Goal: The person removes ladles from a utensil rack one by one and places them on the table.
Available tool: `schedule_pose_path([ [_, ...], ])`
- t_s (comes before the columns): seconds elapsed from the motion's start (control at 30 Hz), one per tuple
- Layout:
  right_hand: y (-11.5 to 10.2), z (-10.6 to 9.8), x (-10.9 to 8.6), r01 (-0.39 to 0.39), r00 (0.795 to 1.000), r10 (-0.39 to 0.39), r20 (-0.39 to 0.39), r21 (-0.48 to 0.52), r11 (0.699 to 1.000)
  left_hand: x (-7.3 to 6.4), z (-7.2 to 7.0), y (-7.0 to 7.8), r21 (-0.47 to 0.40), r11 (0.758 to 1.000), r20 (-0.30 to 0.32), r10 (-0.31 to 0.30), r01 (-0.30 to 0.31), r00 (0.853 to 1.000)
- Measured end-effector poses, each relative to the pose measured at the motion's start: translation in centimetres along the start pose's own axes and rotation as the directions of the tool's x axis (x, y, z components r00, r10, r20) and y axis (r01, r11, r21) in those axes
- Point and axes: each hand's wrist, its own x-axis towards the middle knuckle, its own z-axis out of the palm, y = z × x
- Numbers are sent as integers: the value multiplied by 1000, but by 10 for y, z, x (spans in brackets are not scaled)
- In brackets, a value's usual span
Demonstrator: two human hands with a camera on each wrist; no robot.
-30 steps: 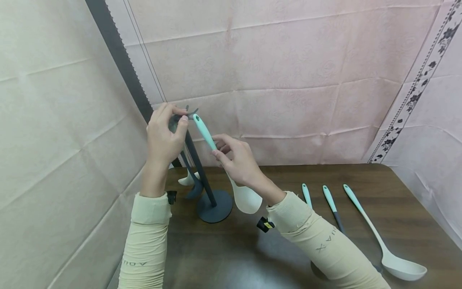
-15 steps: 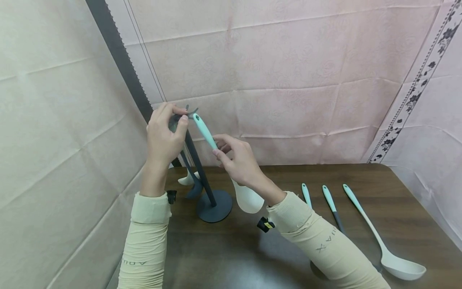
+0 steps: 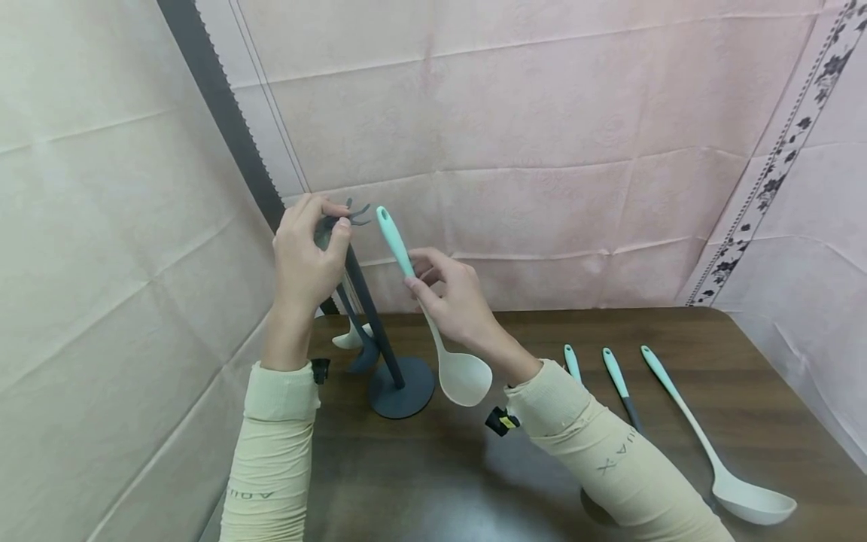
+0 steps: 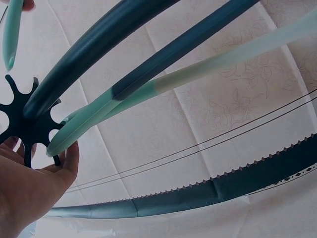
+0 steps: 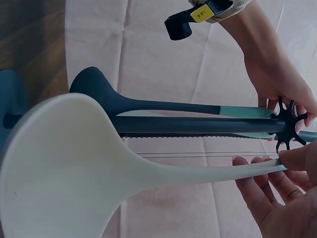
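A white ladle [image 3: 465, 379] with a mint handle is held midway along its length by my right hand [image 3: 450, 297]. Its bowl hangs low, right of the stand's round base, and the holed handle end points up beside the hooks. My left hand [image 3: 305, 252] grips the hooked top of the dark utensil stand [image 3: 374, 301]; in the left wrist view, fingers curl behind that hook wheel [image 4: 22, 121]. From its hooks hang a dark ladle [image 5: 94, 91] with a mint handle and a white-headed utensil [image 3: 348, 339], whose head is partly covered by the dark one.
On the right of the brown table [image 3: 528, 331] lie another white ladle [image 3: 755, 500], a dark utensil with a mint handle [image 3: 615, 373] and a further mint handle [image 3: 572, 363]; my right sleeve hides parts of these. Cloth walls [image 3: 542, 113] rise behind and at the sides.
The held ladle's handle end has shifted right and slightly up, away from the hooks. Its bowl has turned to show more of its inside. My left hand stays on the stand's top.
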Motion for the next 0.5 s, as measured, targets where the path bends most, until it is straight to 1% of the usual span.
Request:
schedule_pose_path([
  [0.2, 2, -1, -2, -7, 1000, 7, -16, -34, 999, 0, 0, 0, -3, 1000, -2, -6, 6, 1000],
  [0.37, 3, -2, -3, 18, 999, -19, -25, -58, 998, 0, 0, 0, -6, 1000, -3, -11, 11, 1000],
  [0.5, 3, -3, -4, 34, 999, -36, -27, -51, 998, 0, 0, -1, -7, 1000, -6, -7, 7, 1000],
])
